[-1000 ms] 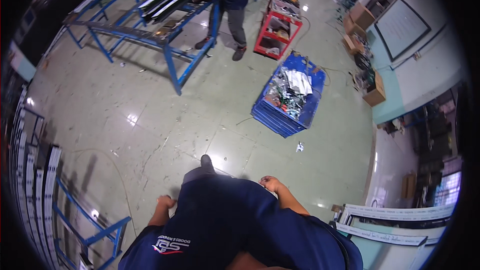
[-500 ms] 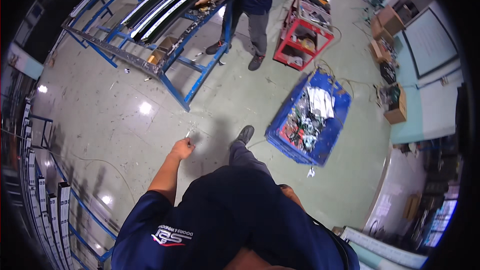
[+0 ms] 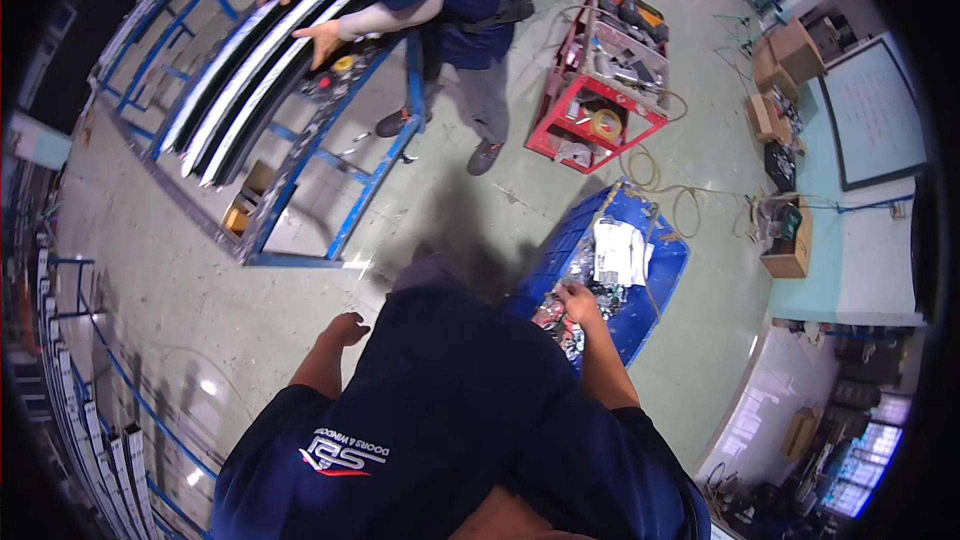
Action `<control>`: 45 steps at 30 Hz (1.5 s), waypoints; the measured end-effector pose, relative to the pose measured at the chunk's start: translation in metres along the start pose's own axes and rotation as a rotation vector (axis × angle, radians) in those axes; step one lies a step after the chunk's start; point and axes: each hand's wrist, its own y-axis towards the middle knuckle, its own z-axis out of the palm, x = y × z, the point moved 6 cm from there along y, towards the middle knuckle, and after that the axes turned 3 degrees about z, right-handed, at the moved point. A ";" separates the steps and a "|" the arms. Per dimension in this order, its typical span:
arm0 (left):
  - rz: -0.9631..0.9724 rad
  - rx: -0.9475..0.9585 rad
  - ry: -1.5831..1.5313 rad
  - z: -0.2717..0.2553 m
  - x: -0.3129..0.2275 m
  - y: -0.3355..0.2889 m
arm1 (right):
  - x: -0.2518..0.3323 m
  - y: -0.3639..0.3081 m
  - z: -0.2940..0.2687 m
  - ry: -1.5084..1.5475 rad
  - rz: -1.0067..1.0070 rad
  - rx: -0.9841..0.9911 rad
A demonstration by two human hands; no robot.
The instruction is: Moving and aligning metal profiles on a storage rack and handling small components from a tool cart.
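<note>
My left hand [image 3: 347,328] hangs low at my left side above the floor. Its fingers are curled in, and whatever they may hold is hidden. Out in front on the right, my right hand [image 3: 577,305] appears over the near part of a blue plastic bin [image 3: 657,302], its fingers bent together. I cannot make out anything in them, nor whether they touch the scrap below. Inside the bin lie mixed scraps [image 3: 606,297] and a white crumpled sheet [image 3: 620,252].
Ahead left, a co-worker [image 3: 470,0] handles long curved black-and-white profiles [image 3: 262,68] on a blue metal frame table [image 3: 352,225]. A red tool cart [image 3: 600,90] stands beyond the bin. Hoses [image 3: 690,208] trail over the floor. Upright profiles [image 3: 120,465] fill a rack at left.
I have moved forward, closer to the frame table and the bin. My right hand has swung out over the bin; my left has dropped back. The co-worker's hands now grip the profiles.
</note>
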 end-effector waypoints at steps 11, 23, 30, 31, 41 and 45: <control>0.187 -0.060 -0.023 -0.201 -0.177 0.249 | 0.020 0.139 -0.057 -0.087 0.175 0.273; 0.203 -0.226 -0.213 -0.362 -0.281 0.326 | 0.013 0.258 -0.187 -0.007 0.246 0.031; -0.062 -0.190 -0.072 -0.299 -0.230 0.307 | 0.078 0.405 -0.368 0.007 0.034 -0.523; -0.133 -0.227 -0.135 -0.286 -0.232 0.292 | 0.083 0.435 -0.403 -0.068 -0.194 -0.734; -0.181 -0.175 -0.230 -0.174 -0.311 0.214 | 0.105 0.628 -0.497 -0.155 -0.070 -0.059; -0.118 -0.250 -0.252 -0.225 -0.361 0.238 | 0.104 0.605 -0.480 -0.151 -0.109 0.069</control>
